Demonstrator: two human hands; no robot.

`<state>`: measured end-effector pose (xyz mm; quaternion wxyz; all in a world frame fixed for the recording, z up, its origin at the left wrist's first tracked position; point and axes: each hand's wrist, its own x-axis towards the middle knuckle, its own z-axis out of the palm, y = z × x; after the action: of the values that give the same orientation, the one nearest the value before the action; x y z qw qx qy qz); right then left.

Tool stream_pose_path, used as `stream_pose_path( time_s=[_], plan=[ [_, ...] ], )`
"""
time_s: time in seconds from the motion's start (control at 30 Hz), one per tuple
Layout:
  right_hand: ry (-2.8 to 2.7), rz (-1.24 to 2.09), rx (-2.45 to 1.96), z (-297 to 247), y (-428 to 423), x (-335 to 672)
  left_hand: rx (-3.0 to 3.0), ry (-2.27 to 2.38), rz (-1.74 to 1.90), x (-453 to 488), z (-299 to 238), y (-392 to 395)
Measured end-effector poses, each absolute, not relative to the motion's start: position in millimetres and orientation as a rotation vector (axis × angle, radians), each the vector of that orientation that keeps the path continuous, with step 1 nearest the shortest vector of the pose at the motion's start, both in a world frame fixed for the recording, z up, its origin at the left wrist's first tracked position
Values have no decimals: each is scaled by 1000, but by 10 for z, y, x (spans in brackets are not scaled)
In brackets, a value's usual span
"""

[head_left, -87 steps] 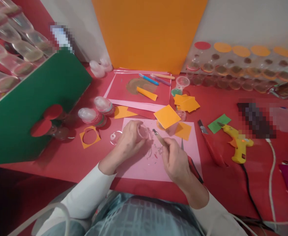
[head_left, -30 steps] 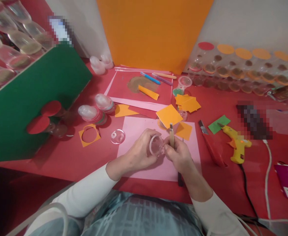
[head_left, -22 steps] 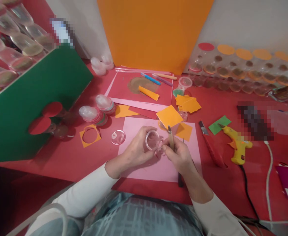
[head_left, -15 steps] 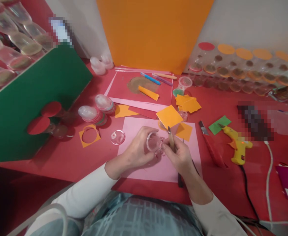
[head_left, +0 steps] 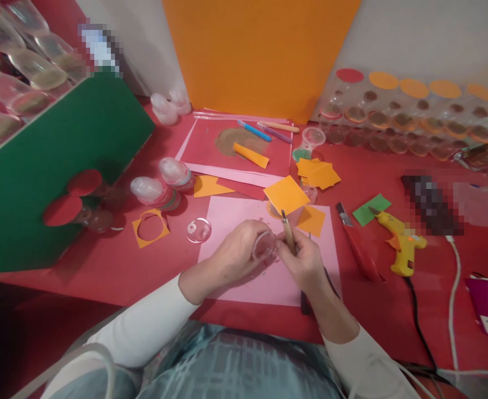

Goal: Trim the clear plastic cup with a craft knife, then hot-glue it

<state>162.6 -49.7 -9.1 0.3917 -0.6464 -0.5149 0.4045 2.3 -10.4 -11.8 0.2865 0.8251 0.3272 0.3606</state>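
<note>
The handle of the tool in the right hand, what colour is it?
The handle is light brown, like wood. The head view shows it best.

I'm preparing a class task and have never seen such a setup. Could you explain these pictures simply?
There is no robot, just two bare hands. Every picture comes from one camera worn on the head, looking forward and down. The left hand holds a clear cup; close to it, the right hand holds a wooden-handled tool. Beneath them, a pink sheet lies on the red table. Orange paper lies just beyond the hands, with a clear disc on the left and a red cutter and yellow glue gun on the right.
</note>
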Motion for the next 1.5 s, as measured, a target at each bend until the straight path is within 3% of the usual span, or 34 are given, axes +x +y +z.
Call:
stream_pose_path(
  time_s=[0.9,1.23,1.5],
  plan=[
    [-1471,778,-1714,-13,-488,1588,2239,783,880,0,-87,-126],
    [-1349,962,-1629,-32,-482,1620,1966,836,804,0,-25,-130],
    [-1370,955,-1651,-71,-517,1623,2119,834,908,-16,-99,-93]
  ],
)
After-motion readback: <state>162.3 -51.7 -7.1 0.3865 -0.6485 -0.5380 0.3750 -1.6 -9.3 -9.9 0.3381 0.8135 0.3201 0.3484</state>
